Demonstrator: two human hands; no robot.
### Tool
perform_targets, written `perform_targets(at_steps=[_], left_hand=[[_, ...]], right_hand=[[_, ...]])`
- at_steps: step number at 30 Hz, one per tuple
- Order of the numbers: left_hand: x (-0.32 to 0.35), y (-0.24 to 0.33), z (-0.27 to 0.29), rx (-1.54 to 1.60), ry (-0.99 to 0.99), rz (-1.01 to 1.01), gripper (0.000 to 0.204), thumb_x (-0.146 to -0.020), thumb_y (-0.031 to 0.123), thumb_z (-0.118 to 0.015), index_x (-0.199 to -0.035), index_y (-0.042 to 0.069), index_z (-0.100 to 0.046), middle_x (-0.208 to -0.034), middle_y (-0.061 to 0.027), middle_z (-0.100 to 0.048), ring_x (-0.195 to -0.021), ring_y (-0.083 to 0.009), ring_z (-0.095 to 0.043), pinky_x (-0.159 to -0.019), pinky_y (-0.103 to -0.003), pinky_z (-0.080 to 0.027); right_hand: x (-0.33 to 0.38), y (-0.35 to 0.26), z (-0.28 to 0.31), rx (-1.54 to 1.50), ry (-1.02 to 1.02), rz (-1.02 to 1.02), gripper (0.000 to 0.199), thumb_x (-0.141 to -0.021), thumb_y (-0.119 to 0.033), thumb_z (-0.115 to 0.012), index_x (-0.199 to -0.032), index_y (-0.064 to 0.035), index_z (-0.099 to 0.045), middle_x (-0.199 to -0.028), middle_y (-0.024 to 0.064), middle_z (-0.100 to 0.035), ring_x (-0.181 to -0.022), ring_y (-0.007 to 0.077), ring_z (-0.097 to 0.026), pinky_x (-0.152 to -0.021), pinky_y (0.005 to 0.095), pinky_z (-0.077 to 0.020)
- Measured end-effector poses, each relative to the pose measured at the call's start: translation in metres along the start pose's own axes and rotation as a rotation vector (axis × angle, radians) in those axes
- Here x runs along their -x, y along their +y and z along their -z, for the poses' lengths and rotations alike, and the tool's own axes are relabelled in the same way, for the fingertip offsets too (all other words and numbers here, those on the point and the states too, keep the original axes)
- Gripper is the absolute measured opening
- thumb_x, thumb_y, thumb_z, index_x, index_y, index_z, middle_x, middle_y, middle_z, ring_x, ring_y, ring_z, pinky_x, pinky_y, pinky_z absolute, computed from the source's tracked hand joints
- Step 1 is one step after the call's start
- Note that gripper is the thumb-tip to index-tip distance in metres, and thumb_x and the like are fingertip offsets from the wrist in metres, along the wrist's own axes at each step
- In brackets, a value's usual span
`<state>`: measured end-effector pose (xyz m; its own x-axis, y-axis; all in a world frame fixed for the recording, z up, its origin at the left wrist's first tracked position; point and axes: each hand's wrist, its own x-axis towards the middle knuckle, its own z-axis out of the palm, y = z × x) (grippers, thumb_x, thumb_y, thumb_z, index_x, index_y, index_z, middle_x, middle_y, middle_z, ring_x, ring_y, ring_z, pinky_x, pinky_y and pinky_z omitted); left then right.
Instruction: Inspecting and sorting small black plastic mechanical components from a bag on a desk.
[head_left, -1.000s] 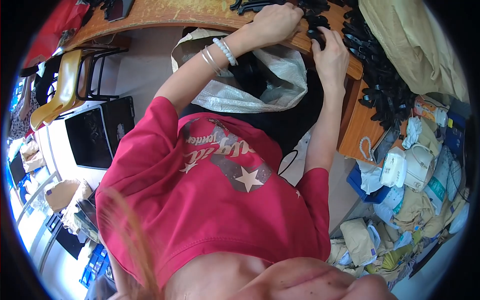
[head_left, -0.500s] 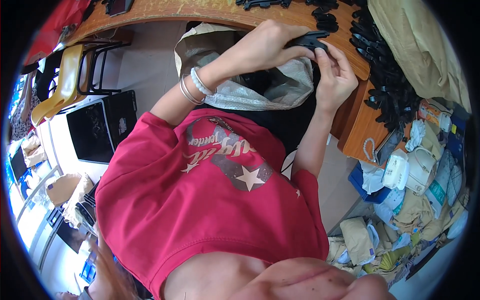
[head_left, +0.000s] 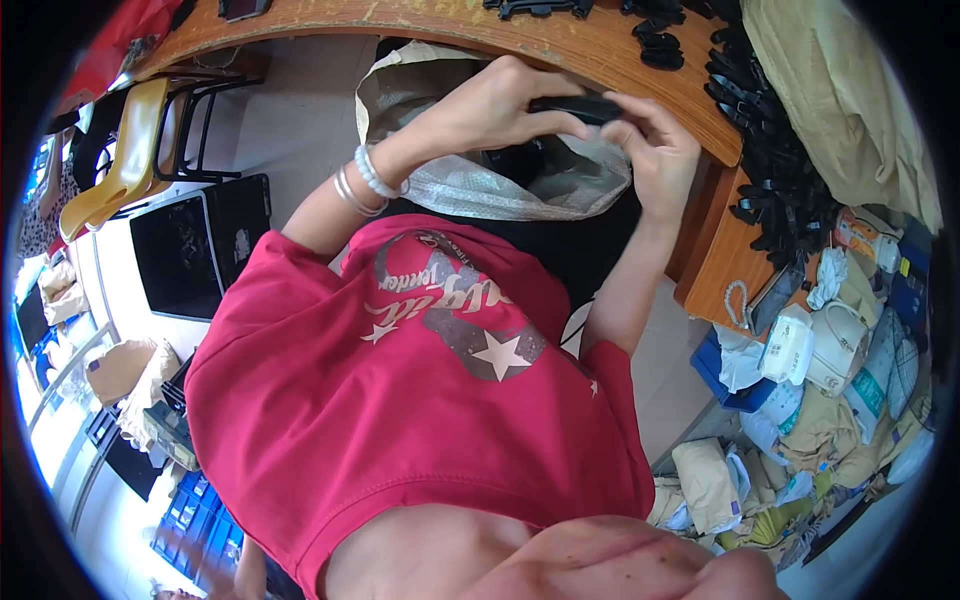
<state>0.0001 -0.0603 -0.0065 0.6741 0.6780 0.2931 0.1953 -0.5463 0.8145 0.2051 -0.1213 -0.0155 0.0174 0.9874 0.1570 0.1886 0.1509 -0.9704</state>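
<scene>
Starting at the far left, there's a yellow chair [head_left: 122,165] with dark legs, upper left of the frame, and a black glossy-fronted box [head_left: 178,262] sits just below it. Lower left has some blue crates [head_left: 195,520] with a bit of another person near the bottom edge.

Moving to upper centre: the left hand [head_left: 512,108], pale beads and bangles on its wrist, has its thumb and fingers closed around a slim black part [head_left: 572,106]. That part is up in the top middle of the frame, over the mouth of an open whitish woven sack [head_left: 590,190]. Its long axis runs pretty much sideways across the picture, one end toward the left hand, the other pointing right at the right hand. Can't tell which end is the front, it's too dark and partly covered by fingers.

The right hand [head_left: 655,150] is bent, thumb and forefinger right at the part's right end. Can't tell if it's actually pinching or only touching.

Further right, a few black pieces [head_left: 660,45] lie on the wooden table [head_left: 590,55], then a big heap of black parts [head_left: 775,190] beside a beige cloth [head_left: 840,90], upper right.
</scene>
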Motion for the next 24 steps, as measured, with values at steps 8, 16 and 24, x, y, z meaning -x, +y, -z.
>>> perform_targets(at_steps=[8, 16, 24], left_hand=[[-0.019, -0.046, 0.013, -0.769, 0.324, -0.130, 0.029, -0.087, 0.028, -0.064, -0.097, 0.000, -0.061, -0.081, -0.0104, -0.064, -0.072, -0.0245, -0.065, -0.062, -0.032, -0.052], [-0.042, -0.052, 0.012, -0.611, 0.243, 0.180, 0.019, -0.077, 0.016, -0.067, -0.087, 0.003, -0.056, -0.081, -0.0149, -0.057, -0.075, -0.0364, -0.060, -0.062, -0.044, -0.049], [-0.029, -0.036, -0.011, 0.513, 0.255, 0.309, 0.021, -0.090, 0.019, -0.062, -0.088, -0.001, -0.059, -0.074, -0.0078, -0.063, -0.063, -0.0140, -0.061, -0.059, -0.027, -0.049]], right_hand=[[-0.051, 0.039, 0.032, 0.946, 0.349, 0.307, 0.021, -0.082, -0.012, -0.068, -0.102, -0.0055, -0.068, -0.100, 0.0080, -0.062, -0.096, 0.0270, -0.055, -0.084, 0.0374, -0.0458], [-0.047, 0.036, 0.029, 1.168, 0.289, 0.283, 0.021, -0.081, -0.014, -0.068, -0.099, -0.0032, -0.066, -0.092, 0.0090, -0.061, -0.090, 0.0269, -0.056, -0.082, 0.0387, -0.0445], [-0.019, -0.003, -0.008, 0.210, 0.291, -0.016, 0.018, -0.080, -0.002, -0.067, -0.097, 0.0015, -0.061, -0.085, 0.0067, -0.064, -0.075, 0.0109, -0.061, -0.071, 0.0246, -0.0498]])
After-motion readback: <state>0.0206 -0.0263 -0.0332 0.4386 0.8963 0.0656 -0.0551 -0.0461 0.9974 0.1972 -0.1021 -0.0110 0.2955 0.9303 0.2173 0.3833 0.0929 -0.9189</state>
